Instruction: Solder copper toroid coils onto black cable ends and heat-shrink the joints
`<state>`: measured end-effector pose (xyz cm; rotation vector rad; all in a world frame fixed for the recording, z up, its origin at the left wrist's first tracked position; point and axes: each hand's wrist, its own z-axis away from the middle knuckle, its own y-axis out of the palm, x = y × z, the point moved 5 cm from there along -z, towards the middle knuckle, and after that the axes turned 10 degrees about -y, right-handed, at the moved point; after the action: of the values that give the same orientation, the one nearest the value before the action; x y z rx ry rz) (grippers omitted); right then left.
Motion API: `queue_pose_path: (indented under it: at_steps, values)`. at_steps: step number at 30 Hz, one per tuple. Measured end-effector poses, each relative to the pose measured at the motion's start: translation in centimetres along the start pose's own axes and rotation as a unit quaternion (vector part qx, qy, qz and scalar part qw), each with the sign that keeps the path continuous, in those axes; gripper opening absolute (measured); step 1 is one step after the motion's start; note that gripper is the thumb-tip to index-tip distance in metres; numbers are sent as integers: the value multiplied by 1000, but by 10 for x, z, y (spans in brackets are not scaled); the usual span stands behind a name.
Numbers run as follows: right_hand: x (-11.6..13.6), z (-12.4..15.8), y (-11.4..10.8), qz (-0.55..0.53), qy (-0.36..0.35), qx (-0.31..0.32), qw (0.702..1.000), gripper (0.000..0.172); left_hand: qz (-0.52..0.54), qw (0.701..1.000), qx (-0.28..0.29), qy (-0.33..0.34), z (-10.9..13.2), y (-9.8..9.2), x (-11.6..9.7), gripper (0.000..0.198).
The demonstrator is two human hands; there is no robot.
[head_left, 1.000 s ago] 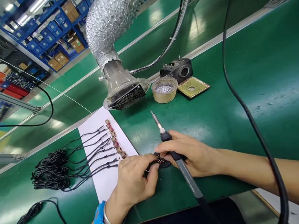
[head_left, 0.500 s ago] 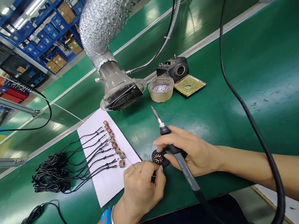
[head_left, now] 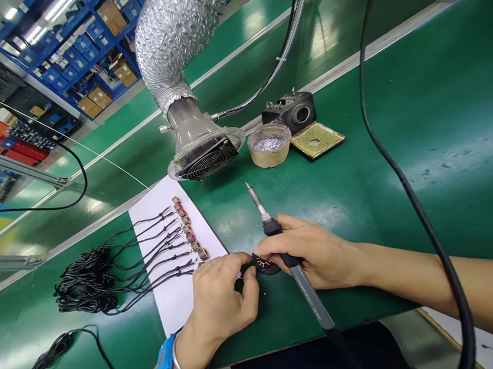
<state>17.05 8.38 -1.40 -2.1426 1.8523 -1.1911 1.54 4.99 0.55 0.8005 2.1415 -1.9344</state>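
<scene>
My right hand [head_left: 320, 252] is wrapped around a soldering iron [head_left: 308, 293], its bare metal tip aimed up and away from me. The thumb and fingers of that hand also touch a small black round part [head_left: 265, 264] with copper-coloured windings, which lies tilted and half hidden under them. My left hand [head_left: 225, 294] is closed in a pinch at the part's left edge. Something dark shows between its fingertips, too covered to name. On a white sheet [head_left: 170, 298] to the left, several small copper-wound coils [head_left: 185, 223] lie in a row.
Black cables [head_left: 86, 282] lie bundled left, their ends on the sheet. A fume extractor hood [head_left: 207, 153] hangs above the bench. Behind the iron's tip stand a round solder tub [head_left: 269, 145], a yellow sponge tray [head_left: 317, 140] and a black iron holder [head_left: 290, 113]. The iron's cord [head_left: 414, 200] loops right.
My left hand has shifted left and slightly up. The round part has tilted and is more covered by my fingers. The thin wire seen at my left fingertips no longer shows there.
</scene>
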Motion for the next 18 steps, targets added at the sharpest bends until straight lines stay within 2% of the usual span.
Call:
queue_pose_path:
  at_steps: [7, 18]
  values:
    - [2, 0, -2, 50, -27, 25, 998, 31, -73, 996, -17, 55, 2, 1, 0, 8]
    - [3, -2, -12, 33, -6, -22, 999, 25, -41, 998, 7, 36, 0, -4, 2, 20]
